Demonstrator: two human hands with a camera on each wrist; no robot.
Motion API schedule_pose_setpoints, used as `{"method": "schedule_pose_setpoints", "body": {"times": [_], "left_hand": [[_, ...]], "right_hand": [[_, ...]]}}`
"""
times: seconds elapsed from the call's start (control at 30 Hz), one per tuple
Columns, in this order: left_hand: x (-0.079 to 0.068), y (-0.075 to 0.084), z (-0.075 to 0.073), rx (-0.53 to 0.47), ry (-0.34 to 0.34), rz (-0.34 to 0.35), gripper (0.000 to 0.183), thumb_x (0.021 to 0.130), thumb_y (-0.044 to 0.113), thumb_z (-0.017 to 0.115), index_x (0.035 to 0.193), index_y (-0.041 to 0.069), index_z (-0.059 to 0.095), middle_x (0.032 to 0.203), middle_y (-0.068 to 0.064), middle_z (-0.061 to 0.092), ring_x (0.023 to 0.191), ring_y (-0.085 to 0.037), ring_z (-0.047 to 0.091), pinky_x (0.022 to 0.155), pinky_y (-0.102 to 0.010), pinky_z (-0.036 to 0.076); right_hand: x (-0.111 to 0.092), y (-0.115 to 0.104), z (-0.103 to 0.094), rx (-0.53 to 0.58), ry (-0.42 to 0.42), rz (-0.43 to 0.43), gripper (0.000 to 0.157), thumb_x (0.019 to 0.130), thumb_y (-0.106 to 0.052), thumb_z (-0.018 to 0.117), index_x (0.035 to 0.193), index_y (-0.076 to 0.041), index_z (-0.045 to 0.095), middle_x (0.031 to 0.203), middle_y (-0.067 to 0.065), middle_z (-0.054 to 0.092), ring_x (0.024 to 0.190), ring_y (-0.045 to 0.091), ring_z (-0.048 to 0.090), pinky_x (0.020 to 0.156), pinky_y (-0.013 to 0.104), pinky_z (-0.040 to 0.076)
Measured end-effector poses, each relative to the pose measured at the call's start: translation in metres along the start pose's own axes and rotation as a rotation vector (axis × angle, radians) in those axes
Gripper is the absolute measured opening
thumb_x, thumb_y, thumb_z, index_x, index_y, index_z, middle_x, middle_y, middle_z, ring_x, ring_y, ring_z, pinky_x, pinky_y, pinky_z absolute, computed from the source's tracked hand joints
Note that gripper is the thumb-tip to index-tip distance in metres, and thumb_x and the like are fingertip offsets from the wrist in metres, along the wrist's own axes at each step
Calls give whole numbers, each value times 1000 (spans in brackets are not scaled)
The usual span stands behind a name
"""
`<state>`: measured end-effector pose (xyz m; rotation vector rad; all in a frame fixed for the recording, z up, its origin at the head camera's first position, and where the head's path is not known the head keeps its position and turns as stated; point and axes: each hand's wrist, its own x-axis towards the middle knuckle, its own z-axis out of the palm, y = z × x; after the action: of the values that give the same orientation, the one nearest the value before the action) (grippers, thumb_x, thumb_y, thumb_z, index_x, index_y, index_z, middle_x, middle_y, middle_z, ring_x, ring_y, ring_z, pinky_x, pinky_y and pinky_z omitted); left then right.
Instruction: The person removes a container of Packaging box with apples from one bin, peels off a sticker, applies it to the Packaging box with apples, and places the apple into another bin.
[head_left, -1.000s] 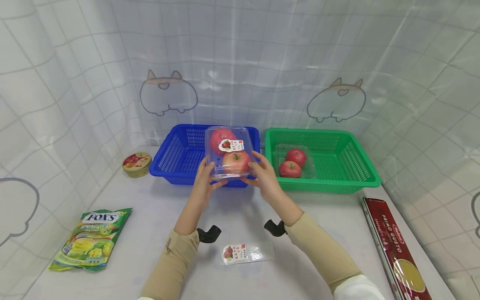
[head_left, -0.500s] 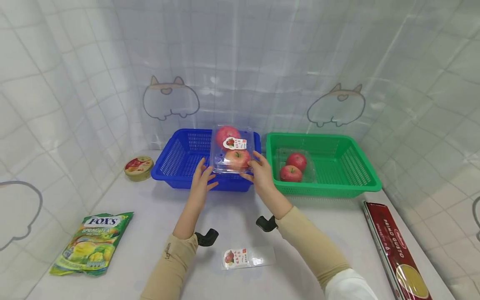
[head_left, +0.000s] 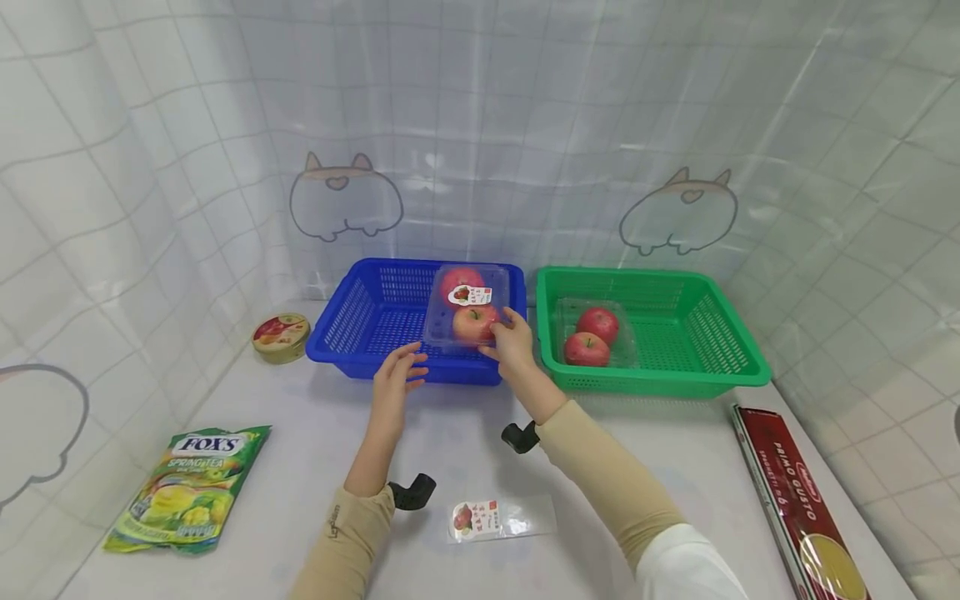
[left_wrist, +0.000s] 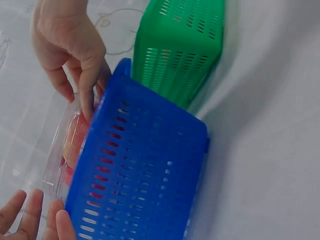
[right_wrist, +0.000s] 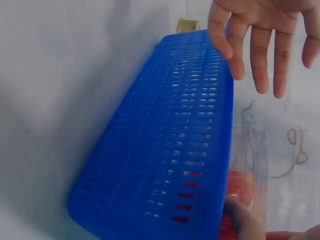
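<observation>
A clear plastic box [head_left: 441,320] with two red apples and a sticker sits in the right part of the blue basket [head_left: 367,365]. My right hand [head_left: 517,348] grips the box by its front right corner, thumb on the near side. Just in front of the blue basket's rim, my left hand [head_left: 392,392] holds nothing, its fingers spread and apart from the box. The left wrist view shows the right fingers [left_wrist: 86,95] reaching over the rim to the box. In the right wrist view the left hand [right_wrist: 265,35] hangs with straight fingers above the basket.
A green basket [head_left: 660,385] on the right holds another boxed pair of apples [head_left: 587,348]. Around lie a round tin [head_left: 281,338], a FOX'S candy bag [head_left: 187,492], a red spaghetti box [head_left: 802,508] and a clear packet with an apple label [head_left: 474,520].
The apple box has gone down into the blue basket, turning flatter. My left hand has let go of it and drawn back toward me; the right hand keeps its hold.
</observation>
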<state>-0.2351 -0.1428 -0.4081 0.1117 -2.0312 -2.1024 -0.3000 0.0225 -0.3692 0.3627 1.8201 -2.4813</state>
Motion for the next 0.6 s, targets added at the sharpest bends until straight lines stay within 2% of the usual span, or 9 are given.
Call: {"method": "schedule_pose_setpoints", "body": {"times": [0.03, 0.17, 0.27, 0.37, 0.47, 0.6], "left_hand": [[0, -1, 0, 5, 7, -6, 35, 96, 20, 41, 123, 1, 55, 114, -21, 58, 99, -31, 56, 82, -32, 49], [0, -6, 0, 3, 21, -16, 34, 96, 19, 42, 121, 0, 56, 111, -22, 60, 94, -25, 58, 85, -38, 48], [0, -8, 0, -7, 24, -17, 33, 96, 18, 42, 119, -1, 56, 111, -22, 60, 94, -26, 59, 87, -42, 47], [1, -9, 0, -14, 23, -18, 33, 95, 19, 43, 117, -1, 57, 110, -22, 60, 95, -28, 58, 85, -38, 48], [1, -10, 0, -23, 17, -20, 32, 95, 19, 43, 115, -2, 57, 108, -21, 61, 96, -31, 57, 83, -34, 49], [2, -9, 0, -31, 4, -22, 32, 95, 19, 44, 114, -3, 58, 105, -20, 62, 97, -33, 57, 83, -36, 49]], "right_hand": [[1, 1, 1, -8, 1, 5, 53, 92, 4, 40, 143, -4, 30, 138, 22, 36, 119, 33, 47, 83, 47, 49], [4, 4, 6, -52, 10, 18, 53, 92, 4, 37, 144, -2, 28, 141, 22, 33, 120, 35, 45, 83, 48, 49], [7, 8, 9, -85, 43, 22, 52, 93, 4, 37, 143, -3, 30, 141, 20, 33, 119, 36, 46, 81, 47, 50], [16, 15, 9, -104, 80, -4, 51, 92, 5, 37, 142, -2, 32, 141, 20, 34, 120, 34, 45, 75, 44, 53], [54, 41, 7, -113, 114, -42, 51, 89, 7, 39, 140, 1, 35, 140, 21, 35, 117, 35, 48, 63, 43, 55], [103, 70, 7, -123, 102, -5, 52, 90, 5, 40, 141, -3, 35, 144, 18, 32, 121, 32, 44, 67, 45, 54]]}}
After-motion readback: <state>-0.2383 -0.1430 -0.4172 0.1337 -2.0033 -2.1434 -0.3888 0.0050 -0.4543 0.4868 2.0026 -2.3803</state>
